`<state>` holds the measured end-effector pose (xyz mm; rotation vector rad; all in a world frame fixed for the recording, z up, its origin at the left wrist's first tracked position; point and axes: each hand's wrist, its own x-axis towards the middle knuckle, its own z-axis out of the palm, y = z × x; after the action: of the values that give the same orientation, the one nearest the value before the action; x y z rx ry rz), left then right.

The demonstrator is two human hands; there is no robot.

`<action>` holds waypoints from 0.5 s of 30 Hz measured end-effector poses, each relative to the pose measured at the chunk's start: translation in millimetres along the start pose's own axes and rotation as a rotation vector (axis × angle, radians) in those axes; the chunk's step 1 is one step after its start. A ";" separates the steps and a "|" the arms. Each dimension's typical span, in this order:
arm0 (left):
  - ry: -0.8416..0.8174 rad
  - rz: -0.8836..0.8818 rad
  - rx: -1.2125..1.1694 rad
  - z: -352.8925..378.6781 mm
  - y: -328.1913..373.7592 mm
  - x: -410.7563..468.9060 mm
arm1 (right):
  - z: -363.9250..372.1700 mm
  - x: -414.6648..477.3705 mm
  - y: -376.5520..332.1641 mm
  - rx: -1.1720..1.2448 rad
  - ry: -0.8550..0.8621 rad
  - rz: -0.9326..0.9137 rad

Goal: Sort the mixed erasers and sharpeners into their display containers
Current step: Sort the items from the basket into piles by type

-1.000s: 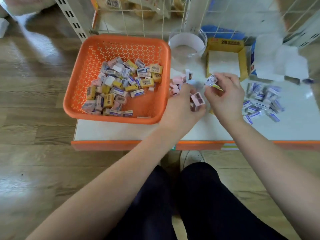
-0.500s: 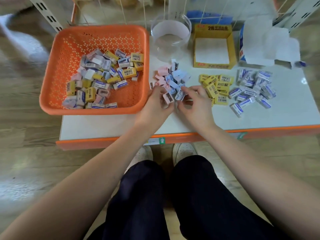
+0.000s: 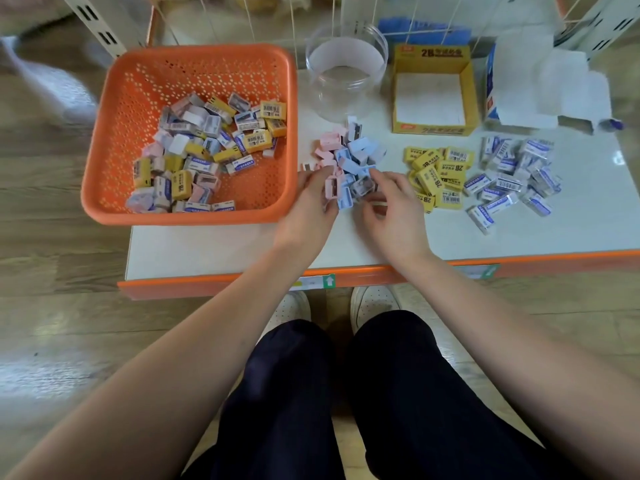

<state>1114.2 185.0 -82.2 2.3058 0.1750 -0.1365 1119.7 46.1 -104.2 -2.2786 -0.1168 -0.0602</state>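
Note:
An orange basket (image 3: 114,140) at the left holds several mixed erasers and sharpeners (image 3: 207,150). On the white table a pile of pink and blue sharpeners (image 3: 349,154) lies below a clear jar (image 3: 346,64). My left hand (image 3: 308,206) is at the pile's near edge, its fingers closed around a pink sharpener (image 3: 331,189). My right hand (image 3: 391,202) rests beside it with fingers apart, the fingertips touching a blue sharpener (image 3: 362,185). A heap of yellow erasers (image 3: 438,171) lies below a yellow box (image 3: 433,88), and white-and-blue erasers (image 3: 512,178) lie further right.
A white-and-blue carton (image 3: 519,91) with open flaps stands at the back right. Wire racking and shelf posts rise behind the table. The table's orange front edge (image 3: 242,282) runs just above my knees and shoes, with wooden floor to the left.
Both hands have come down from above the table to the near edge of the sharpener pile. My right hand no longer pinches the piece it held up. The view has tilted.

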 end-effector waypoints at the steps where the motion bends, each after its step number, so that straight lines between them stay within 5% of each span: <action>1: -0.019 -0.004 -0.008 -0.7 -0.2 -0.9 | -0.3 -0.8 -0.9 0.017 0.009 -0.009; 15: -0.122 0.179 -0.018 -14.6 -2.7 -54.4 | -20.5 9.3 -32.8 -0.034 0.061 -0.136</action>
<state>1060.8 193.1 -65.9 2.2746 -0.0923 -0.1824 1125.4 52.5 -65.3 -2.2977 -0.2407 -0.2040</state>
